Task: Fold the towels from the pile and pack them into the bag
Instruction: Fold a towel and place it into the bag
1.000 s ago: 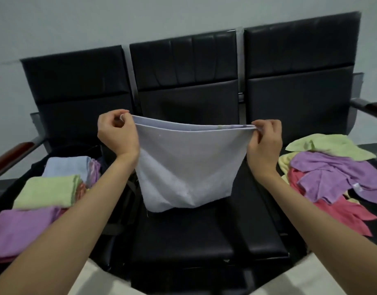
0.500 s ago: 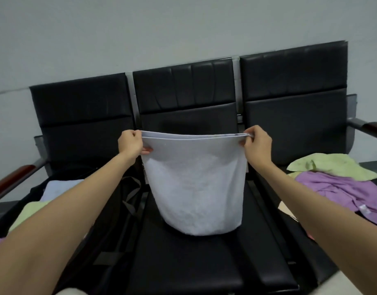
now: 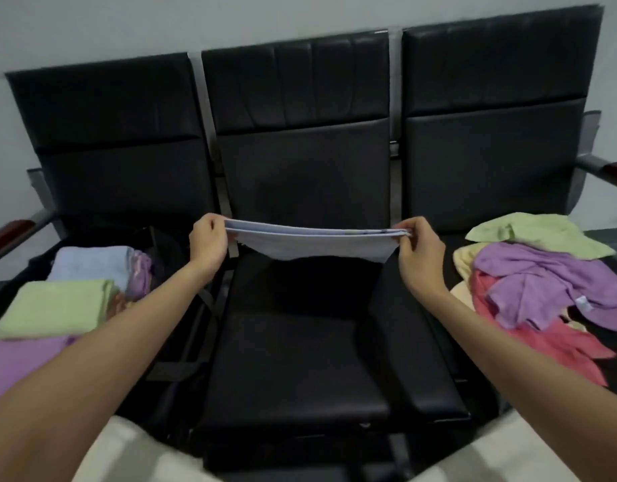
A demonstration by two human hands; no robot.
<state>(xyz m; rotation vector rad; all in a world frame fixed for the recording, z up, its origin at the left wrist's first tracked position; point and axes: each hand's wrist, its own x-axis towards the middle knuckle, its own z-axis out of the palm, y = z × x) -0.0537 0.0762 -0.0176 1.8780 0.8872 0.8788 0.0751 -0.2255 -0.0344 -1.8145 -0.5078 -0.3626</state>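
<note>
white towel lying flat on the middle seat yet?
No, both the left hand and right hand pinch the white towel by its ends, stretched in the air above the middle seat.

You held the pale towel (image 3: 314, 243) stretched flat between left hand (image 3: 208, 240) and right hand (image 3: 420, 247), pinching both ends above the middle seat (image 3: 300, 360).

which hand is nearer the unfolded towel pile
Right. The right hand pinches the white towel's end just beside the pile on the right seat. The left hand grips the other end, across the middle seat, near the bag.
</note>
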